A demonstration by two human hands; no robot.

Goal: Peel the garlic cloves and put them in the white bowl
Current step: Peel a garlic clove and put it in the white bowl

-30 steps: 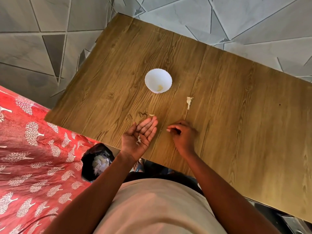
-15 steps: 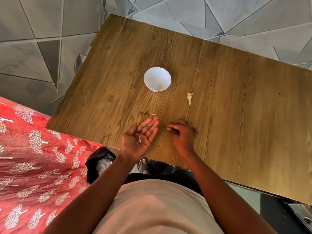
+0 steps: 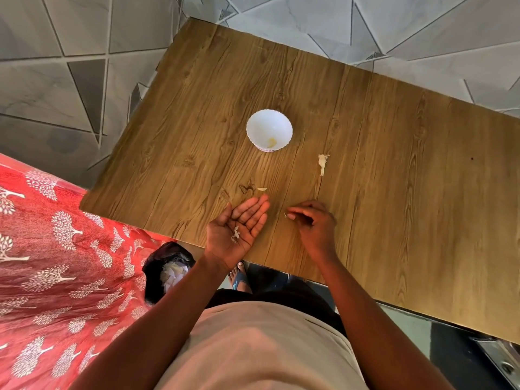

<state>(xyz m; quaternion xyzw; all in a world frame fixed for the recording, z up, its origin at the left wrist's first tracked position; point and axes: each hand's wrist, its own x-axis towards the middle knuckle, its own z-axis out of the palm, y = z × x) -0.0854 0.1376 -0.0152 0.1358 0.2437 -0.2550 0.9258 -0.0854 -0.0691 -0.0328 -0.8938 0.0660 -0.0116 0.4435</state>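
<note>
A white bowl (image 3: pixel 269 129) stands on the wooden table (image 3: pixel 394 178), with a pale peeled garlic clove (image 3: pixel 271 142) lying inside it. My left hand (image 3: pixel 237 230) lies palm up at the table's near edge, fingers straight, with small bits of garlic skin (image 3: pixel 235 234) on the palm. Just right of it, my right hand (image 3: pixel 312 223) hovers over the table, its thumb and forefinger pinching a tiny scrap of skin (image 3: pixel 285 215). A larger piece of garlic peel (image 3: pixel 322 163) lies right of the bowl. A small sliver (image 3: pixel 261 189) sits just beyond my left fingertips.
Below the table's near edge, a black bag (image 3: pixel 166 270) holds white peelings. A red patterned cloth (image 3: pixel 56 263) covers the surface at the left. Grey tiled floor surrounds the table. My foot in a sandal (image 3: pixel 239 277) shows under the edge.
My hands have stayed almost still. The right hand's fingers have lifted slightly while still pinching a tiny scrap. The camera has shifted a little.
</note>
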